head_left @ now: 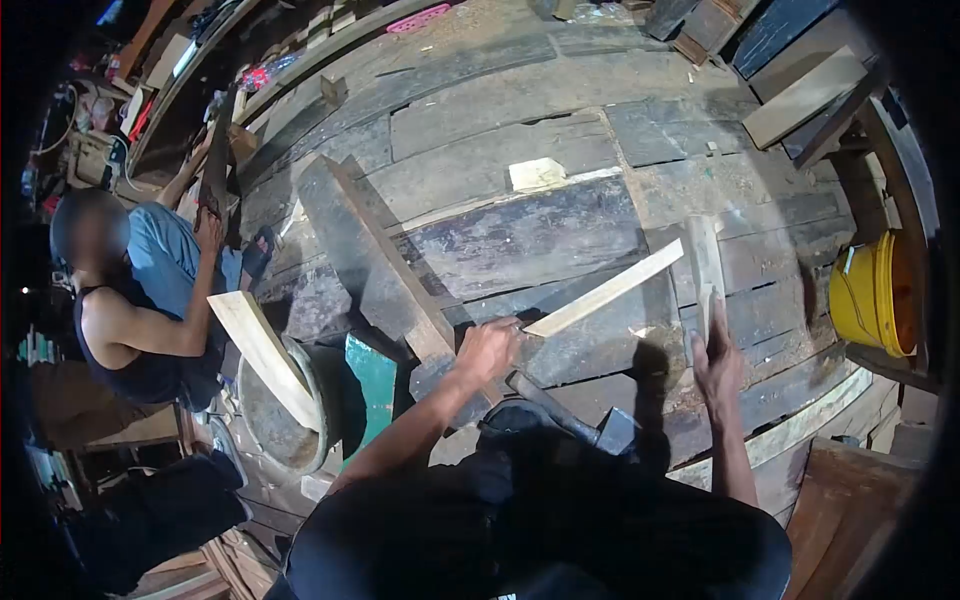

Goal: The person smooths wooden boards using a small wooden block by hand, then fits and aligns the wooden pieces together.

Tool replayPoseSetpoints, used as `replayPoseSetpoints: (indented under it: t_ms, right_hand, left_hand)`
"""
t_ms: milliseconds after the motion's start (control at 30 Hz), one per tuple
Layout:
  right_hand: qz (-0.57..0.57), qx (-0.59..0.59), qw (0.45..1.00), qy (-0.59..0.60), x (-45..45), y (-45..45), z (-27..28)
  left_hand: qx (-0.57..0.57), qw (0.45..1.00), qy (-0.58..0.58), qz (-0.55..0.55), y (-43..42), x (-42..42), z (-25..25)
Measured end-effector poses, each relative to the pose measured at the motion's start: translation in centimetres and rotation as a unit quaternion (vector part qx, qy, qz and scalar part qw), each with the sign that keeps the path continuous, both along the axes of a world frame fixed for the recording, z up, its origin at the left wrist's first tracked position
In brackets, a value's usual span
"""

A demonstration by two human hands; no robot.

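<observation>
My left hand (487,350) is closed, its fingers curled at the near end of a pale, narrow wooden strip (608,288), which slants up to the right. Beneath that wrist is the end of a long, thick wooden beam (375,255). On the right, my right hand (718,368) grips the lower end of a greyish wooden piece (706,255) that points away from me. Some of its fingers lie along the wood. Close in front of my body rests a tool with a handle and a wide metal head (617,432), partly covered by a dark round shape.
A person (150,290) sits at the left, a hand on a dark saw-like blade (215,165). Near them, a pale board (265,355) leans in a round basin (312,455) beside a green panel (370,395). A yellow bucket (862,295) stands right. A pale block (537,175) lies on the plank floor (480,110).
</observation>
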State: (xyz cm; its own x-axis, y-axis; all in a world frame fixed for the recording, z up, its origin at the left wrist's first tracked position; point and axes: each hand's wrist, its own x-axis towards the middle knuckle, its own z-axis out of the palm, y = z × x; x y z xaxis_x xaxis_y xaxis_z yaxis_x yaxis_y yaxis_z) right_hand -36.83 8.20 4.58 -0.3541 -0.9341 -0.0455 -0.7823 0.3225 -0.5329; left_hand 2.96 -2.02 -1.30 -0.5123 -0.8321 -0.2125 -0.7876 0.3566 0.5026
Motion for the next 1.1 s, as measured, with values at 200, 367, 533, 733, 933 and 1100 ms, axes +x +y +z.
replayPoseSetpoints:
  t_ms: [200,367,533,733,933,1100]
  right_hand:
    - [0.22,0.053,0.974,-0.021,9.5,4.7,1.7]
    - [0.199,0.093,0.975,0.031,5.6,3.3,1.5]
    - [-0.01,0.033,0.998,0.055,-0.2,0.0,1.5]
    - [0.174,0.089,0.981,0.004,9.2,5.2,2.2]
    - [0.212,0.103,0.971,0.041,5.3,3.3,2.2]
    - [0.072,-0.158,0.984,-0.045,-0.3,-0.4,-1.9]
  left_hand:
    - [-0.007,1.0,0.007,-0.02,-0.3,0.0,0.6]
    - [0.027,1.0,0.008,-0.007,0.0,-0.1,1.7]
    - [0.031,0.999,-0.009,-0.002,-0.2,-0.2,1.3]
    - [0.016,0.997,0.075,-0.005,0.0,-1.0,2.8]
    - [-0.006,0.992,0.119,-0.033,-0.2,-2.9,3.4]
    - [0.006,0.997,0.081,0.005,-0.6,-3.6,3.6]
